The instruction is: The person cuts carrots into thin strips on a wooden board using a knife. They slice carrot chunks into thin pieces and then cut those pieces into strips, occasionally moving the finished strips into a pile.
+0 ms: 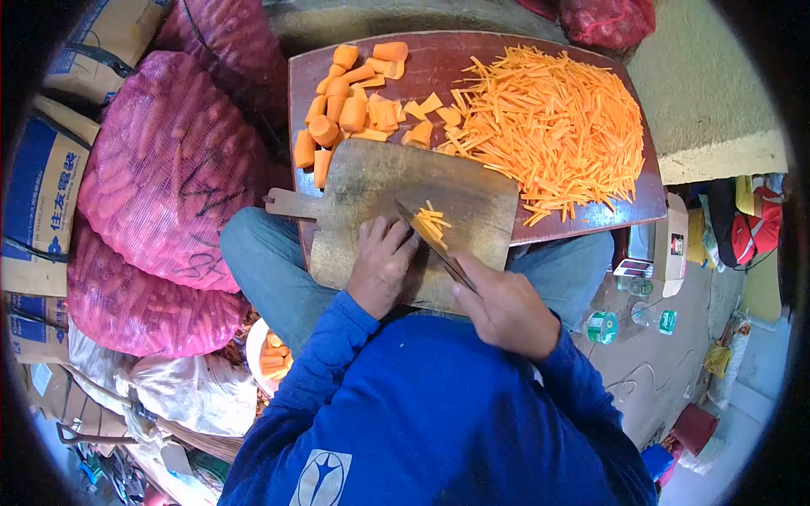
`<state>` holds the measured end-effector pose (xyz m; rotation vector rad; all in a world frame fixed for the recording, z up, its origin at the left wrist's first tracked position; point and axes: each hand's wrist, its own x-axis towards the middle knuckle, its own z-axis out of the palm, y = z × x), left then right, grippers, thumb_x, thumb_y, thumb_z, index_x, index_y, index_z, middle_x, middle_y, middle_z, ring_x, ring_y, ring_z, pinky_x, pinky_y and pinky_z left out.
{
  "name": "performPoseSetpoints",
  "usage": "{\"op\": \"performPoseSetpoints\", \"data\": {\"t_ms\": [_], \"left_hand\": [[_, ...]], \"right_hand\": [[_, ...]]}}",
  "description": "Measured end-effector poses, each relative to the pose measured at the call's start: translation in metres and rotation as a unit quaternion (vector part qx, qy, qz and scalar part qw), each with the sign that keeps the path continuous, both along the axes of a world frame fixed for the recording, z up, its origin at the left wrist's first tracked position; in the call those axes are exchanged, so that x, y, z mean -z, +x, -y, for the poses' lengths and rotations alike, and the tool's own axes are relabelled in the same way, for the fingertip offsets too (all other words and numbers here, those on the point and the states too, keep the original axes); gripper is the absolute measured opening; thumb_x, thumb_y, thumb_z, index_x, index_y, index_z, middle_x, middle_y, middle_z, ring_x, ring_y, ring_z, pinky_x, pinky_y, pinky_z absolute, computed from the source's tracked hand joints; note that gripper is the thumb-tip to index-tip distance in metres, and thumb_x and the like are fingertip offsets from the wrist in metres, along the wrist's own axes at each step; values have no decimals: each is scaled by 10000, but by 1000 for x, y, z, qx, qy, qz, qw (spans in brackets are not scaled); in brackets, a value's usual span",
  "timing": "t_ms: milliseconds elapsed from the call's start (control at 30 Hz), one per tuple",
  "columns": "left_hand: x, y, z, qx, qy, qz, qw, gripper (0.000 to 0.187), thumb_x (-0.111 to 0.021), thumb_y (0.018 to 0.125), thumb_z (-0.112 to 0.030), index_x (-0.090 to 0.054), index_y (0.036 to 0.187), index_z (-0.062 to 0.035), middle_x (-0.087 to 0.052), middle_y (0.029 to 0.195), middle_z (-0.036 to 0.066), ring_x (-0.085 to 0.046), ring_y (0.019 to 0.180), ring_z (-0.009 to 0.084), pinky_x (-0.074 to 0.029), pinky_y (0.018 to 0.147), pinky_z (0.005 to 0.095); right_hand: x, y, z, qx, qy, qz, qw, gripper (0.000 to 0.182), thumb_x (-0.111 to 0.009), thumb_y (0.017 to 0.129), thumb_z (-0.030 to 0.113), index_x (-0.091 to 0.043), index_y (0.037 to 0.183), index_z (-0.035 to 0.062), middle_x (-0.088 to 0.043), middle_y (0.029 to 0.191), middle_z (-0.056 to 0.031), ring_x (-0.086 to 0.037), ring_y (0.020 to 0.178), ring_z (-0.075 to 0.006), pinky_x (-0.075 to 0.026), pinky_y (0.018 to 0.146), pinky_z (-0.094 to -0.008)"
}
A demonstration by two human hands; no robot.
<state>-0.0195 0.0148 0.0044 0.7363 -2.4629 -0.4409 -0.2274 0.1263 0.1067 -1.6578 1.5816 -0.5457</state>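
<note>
A worn wooden cutting board (363, 181) lies across my lap, its handle pointing left. My right hand (506, 308) is wrapped round the handle of a knife (434, 240), whose blade slants up and left over the board. On the blade's right side lie a few thin carrot strips (432, 222). My left hand (381, 263) rests on the board just left of the blade, fingers curled down; whatever is under the fingertips is hidden. Beyond the board, peeled carrot chunks (353, 114) sit on the left of a dark red tabletop (439, 63), and a large pile of carrot strips (557, 126) covers its right.
Pink mesh sacks (173, 169) full of carrots stack up at the left, beside cardboard boxes (38, 185). A white container with carrot pieces (274, 358) stands by my left leg. Plastic bottles (602, 327) are on the floor at the right.
</note>
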Motion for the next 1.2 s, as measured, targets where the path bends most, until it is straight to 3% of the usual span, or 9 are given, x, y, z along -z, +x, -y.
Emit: {"op": "performPoseSetpoints", "data": {"t_ms": [200,400,533,800,900,1200], "left_hand": [[-1,-1,3,3,8,-33,999,351,-648,850,-97,-747,1165,22,-658,1147,148,-599,1092,348,-462,956,468],[-3,0,2,-11,21,-26,999,341,-657,848,-119,-736,1150,19,-654,1113,148,-591,1070,358,-468,948,476],[-1,2,2,-2,26,-28,999,346,-649,852,-112,-732,1161,19,-644,1110,150,-586,1079,363,-468,950,480],[2,5,3,0,22,-24,999,334,-655,837,-89,-735,1141,26,-645,1100,159,-588,1067,376,-473,963,487],[-1,3,3,-1,30,-48,998,327,-660,834,-79,-739,1134,24,-645,1105,160,-588,1055,372,-478,938,480],[-2,4,1,-16,11,-40,999,321,-666,831,-61,-730,1135,19,-639,1066,153,-587,1006,363,-473,911,472]], "right_hand": [[24,5,5,7,-16,-17,1000,390,-616,1059,230,-511,1358,2,-724,999,-329,-710,878,-531,-564,725,-608],[-1,2,-1,3,-2,6,1000,398,-609,1064,242,-495,1354,-5,-722,949,-323,-707,861,-530,-550,725,-620],[16,6,-1,20,-15,-6,1000,386,-604,1069,251,-494,1339,-3,-718,920,-323,-701,844,-539,-544,723,-628],[3,2,-5,15,8,13,1000,436,-625,1062,213,-516,1436,19,-713,952,-318,-704,873,-530,-551,734,-601],[13,7,-3,12,5,2,1000,403,-607,1066,247,-496,1367,3,-720,930,-331,-703,861,-547,-552,739,-630],[4,-1,-3,1,-2,14,1000,412,-609,1060,243,-487,1372,2,-727,927,-314,-704,855,-544,-547,737,-634]]}}
